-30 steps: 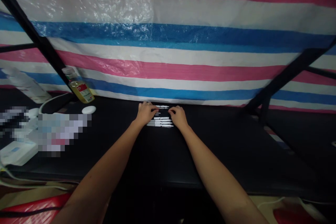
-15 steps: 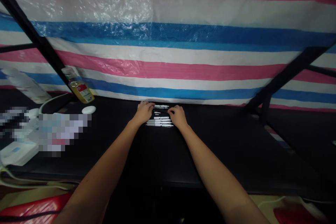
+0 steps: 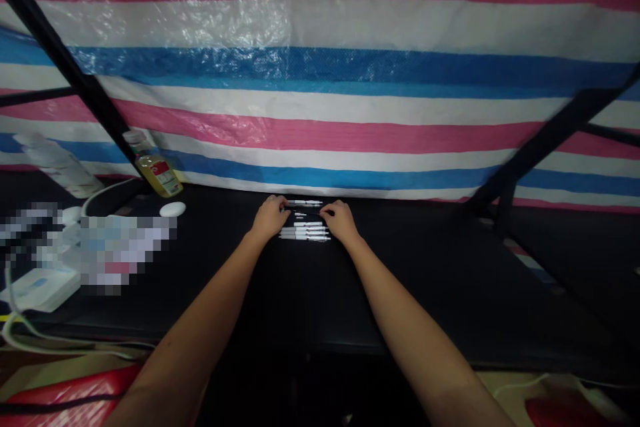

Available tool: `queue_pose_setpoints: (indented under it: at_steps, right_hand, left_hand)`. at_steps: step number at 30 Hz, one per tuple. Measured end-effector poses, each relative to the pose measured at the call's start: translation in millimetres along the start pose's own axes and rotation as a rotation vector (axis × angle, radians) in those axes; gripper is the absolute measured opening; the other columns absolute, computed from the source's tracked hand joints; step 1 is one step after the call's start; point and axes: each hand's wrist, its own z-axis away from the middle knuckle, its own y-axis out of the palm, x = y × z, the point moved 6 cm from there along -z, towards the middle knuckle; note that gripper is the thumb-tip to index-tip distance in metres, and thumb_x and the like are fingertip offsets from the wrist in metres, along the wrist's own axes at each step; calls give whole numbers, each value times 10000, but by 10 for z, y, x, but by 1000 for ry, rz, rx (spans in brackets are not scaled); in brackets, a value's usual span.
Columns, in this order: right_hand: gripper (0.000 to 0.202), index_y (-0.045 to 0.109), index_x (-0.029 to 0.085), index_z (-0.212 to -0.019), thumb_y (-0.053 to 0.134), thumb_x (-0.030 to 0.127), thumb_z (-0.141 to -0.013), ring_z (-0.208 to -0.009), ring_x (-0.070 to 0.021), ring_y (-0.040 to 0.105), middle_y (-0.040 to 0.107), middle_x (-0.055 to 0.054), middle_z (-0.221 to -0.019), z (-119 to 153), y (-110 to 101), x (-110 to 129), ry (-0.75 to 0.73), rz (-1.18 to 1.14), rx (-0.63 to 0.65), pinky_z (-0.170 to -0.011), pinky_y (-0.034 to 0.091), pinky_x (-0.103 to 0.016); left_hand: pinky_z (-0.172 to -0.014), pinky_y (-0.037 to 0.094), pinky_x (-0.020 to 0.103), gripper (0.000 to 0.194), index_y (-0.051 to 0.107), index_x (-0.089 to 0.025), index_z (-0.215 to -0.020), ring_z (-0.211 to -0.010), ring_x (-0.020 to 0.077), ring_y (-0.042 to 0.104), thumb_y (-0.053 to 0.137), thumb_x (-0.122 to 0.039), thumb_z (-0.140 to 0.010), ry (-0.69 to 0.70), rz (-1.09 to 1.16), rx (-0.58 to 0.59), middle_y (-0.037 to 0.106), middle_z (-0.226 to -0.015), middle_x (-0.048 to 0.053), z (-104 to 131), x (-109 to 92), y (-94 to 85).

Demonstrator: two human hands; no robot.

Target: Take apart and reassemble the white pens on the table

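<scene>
Several white-and-silver pens [image 3: 305, 232] lie side by side on the black table, between my forearms. Behind them are small white pen parts [image 3: 300, 215], and farther back another slim white-and-silver pen [image 3: 306, 202] lies crosswise. My left hand [image 3: 270, 217] rests at the left end of that back pen, fingers curled together; whatever is in them is too small to make out. On the other side, my right hand [image 3: 341, 221] has thumb and forefinger pinched near the small parts. A thin dark line shows at its fingertips, but I cannot tell what it is.
At the left stand a bottle of yellow liquid [image 3: 161, 175] and a clear bottle [image 3: 63, 167]. A white oval object [image 3: 173, 209], a white box [image 3: 43, 288] and cables lie there too. A striped plastic sheet [image 3: 320, 137] hangs behind the table [image 3: 425, 280], with black frame bars at both sides.
My left hand has shifted slightly left, uncovering more of the back pen's left end. The right hand stays almost in place, still pinched. The view has moved a little.
</scene>
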Motion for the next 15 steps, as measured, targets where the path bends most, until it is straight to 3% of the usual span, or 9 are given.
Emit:
queue_pose_setpoints:
  at_steps: [3,8,15]
  right_hand:
    - [111,772,217,-798,672,186,-835,-882,-202,568,642,-59,-882,-12,-4,-12,-7,-30,-6,-869,423,-332]
    - [172,760,202,-786,608,180,-863,-827,-194,585,645,-52,-835,-23,-36,-27,-14,-78,-29,-800,427,-317]
    - [192,754,195,-812,573,199,-874,-797,-184,599,660,-48,-841,-28,-77,-53,11,-134,-19,-766,433,-306]
  left_hand:
    - [-763,468,300,86,698,-175,-866,-791,184,601,662,-231,-812,-2,89,-30,649,-888,67,-28,-13,3]
    - [-727,460,285,192,707,-167,-813,-723,176,618,563,-277,-879,-106,243,-71,688,-766,53,-38,50,-29]
    - [-648,442,258,188,690,-174,-800,-614,162,612,556,-287,-867,-206,341,-55,656,-630,16,-21,154,-14]
